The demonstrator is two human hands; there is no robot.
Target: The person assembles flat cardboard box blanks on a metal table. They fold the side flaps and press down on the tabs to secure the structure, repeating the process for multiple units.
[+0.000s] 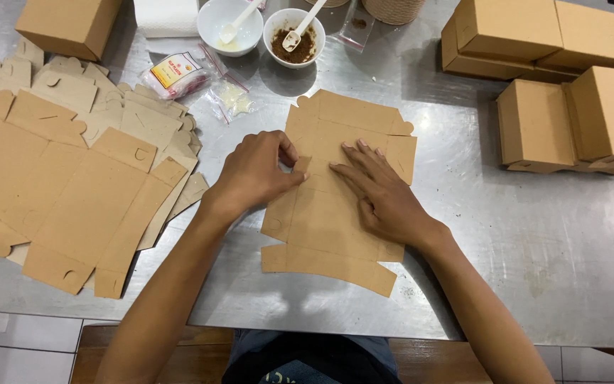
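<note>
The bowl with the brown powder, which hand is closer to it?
Left. The left hand lies below the bowl of brown powder and slightly to its left, at the flat cardboard blank's left edge. The right hand rests lower and further right on the blank.
</note>
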